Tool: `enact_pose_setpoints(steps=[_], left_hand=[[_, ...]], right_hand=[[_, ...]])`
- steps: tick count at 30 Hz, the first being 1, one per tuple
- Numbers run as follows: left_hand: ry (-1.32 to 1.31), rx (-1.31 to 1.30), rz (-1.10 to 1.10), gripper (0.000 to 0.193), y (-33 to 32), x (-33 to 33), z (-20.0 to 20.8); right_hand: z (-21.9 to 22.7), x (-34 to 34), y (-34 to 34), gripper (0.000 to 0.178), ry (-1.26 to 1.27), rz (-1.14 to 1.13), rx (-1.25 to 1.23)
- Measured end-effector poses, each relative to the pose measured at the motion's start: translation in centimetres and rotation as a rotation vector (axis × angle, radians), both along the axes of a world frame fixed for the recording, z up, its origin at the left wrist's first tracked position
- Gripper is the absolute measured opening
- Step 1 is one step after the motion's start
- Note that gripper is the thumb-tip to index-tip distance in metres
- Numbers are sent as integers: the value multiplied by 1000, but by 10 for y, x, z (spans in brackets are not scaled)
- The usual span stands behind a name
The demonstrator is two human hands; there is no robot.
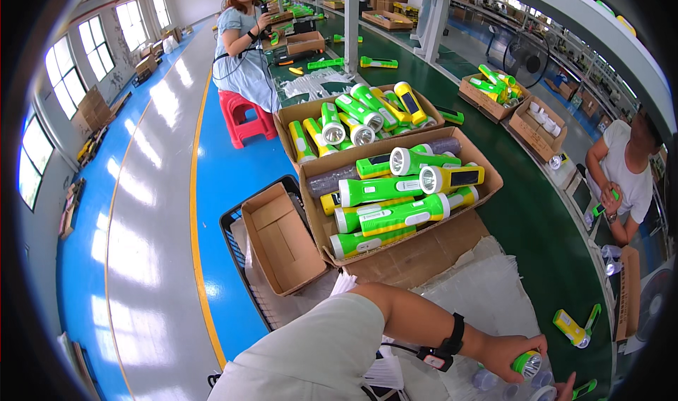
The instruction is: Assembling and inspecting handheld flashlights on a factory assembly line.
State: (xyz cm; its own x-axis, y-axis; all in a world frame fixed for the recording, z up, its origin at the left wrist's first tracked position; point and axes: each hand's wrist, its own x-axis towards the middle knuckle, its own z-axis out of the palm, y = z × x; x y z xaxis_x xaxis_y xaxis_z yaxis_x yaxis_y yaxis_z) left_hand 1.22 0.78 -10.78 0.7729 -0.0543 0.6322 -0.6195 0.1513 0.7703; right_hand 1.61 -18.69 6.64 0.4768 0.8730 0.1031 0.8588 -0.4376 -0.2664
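A green counter carries a brown cardboard box of green, white and yellow plastic flashlights. Right of the box and nearer the camera, fingers of the left hand grasp a round-headed green flashlight, silvery lens pointing right and upward, long axis mostly hidden; farther right, the cropped right hand's grip is unclear.

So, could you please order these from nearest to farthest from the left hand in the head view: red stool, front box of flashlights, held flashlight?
1. Held flashlight: in the left hand.
2. Front box of flashlights: ahead, leftward.
3. Red stool: farther ahead, leftmost.
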Motion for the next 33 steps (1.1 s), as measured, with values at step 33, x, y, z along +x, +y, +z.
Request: enact_pose_setpoints(steps=[33], left_hand=[[99, -49, -97, 94, 14, -5, 3]], right_hand=[[-24, 19, 67, 86, 246, 141, 99]])
